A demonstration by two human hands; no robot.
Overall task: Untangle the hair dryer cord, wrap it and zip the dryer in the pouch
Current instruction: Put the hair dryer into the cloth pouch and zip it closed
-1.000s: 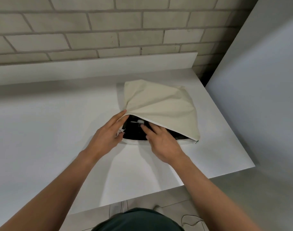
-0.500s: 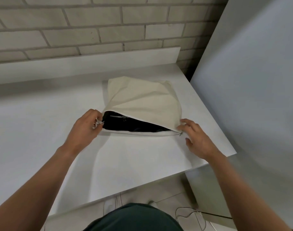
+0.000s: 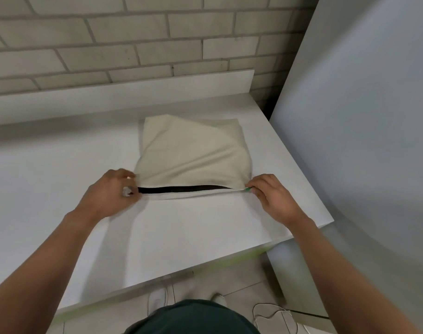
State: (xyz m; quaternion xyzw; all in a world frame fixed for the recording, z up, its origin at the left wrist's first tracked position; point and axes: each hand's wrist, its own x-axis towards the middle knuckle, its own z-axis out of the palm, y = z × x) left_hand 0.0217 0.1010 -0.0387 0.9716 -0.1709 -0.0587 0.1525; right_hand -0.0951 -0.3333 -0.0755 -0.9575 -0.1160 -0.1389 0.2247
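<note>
1. Your left hand [image 3: 109, 196] pinches the pouch [image 3: 193, 153] at its left end.
2. Your right hand [image 3: 273, 198] pinches its right end.
3. The pouch lies on the table [image 3: 181, 237]. The dryer [image 3: 181, 189] shows black in its open slit.

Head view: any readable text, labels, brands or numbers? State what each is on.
No readable text anywhere in this view.
The pouch: plain cream fabric, no print or label showing.
The green bit at the fingertips of the right hand: too small to tell whether it is marked.
The table, brick wall and grey panel: no writing.
</note>
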